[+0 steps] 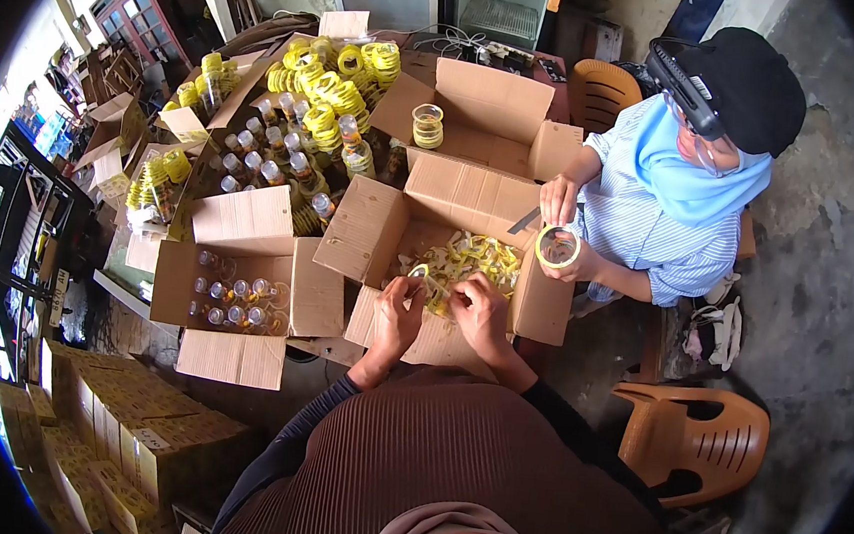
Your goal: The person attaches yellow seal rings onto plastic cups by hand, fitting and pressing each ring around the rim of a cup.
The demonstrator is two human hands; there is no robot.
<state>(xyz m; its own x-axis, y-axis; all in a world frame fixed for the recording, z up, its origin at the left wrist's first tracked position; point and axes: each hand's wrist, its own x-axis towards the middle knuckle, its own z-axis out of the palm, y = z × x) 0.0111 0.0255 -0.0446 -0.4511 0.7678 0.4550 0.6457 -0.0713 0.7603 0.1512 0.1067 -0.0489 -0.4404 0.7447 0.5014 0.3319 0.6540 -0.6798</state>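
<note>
Both my hands are over an open cardboard box (459,181) whose bottom is covered with yellow and whitish scraps (493,257). My left hand (398,317) is closed in a pinch at the box's near left side. A small pale, yellow-edged piece (419,270) sticks up from its fingertips. To the right, my right hand (481,316) has its thumb and fingers pressed together above the scraps. What it grips, if anything, is too small to make out. Across the box's right corner, a co-worker's hands hold a clear plastic cup with a yellow rim (558,247).
A box of capped bottles (234,297) stands at left. Behind it are more bottles (275,160) and stacked yellow-rimmed rings (326,83). Another open box (486,96) has clear cups (427,126) at its edge. A brown plastic chair (699,439) stands at right, cartons (134,415) at lower left.
</note>
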